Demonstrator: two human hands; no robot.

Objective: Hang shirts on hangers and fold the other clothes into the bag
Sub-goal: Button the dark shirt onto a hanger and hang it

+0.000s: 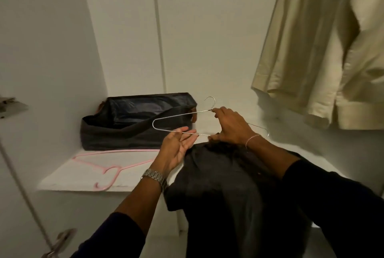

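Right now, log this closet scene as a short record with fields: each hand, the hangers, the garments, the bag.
left hand: open, palm up, fingers under the metal hanger's lower wire
right hand: pinches the metal hanger just below its hook
pink hanger: lies flat on the white shelf, untouched
dark shirt: draped over the shelf edge, under the right hand, not yet on a hanger
cream shirt: hangs at upper right
dark bag: open, at the back of the shelf

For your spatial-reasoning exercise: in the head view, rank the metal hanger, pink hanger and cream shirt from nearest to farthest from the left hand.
1. Metal hanger: resting on the left hand's fingers.
2. Pink hanger: lower left, on the shelf.
3. Cream shirt: hanging upper right.
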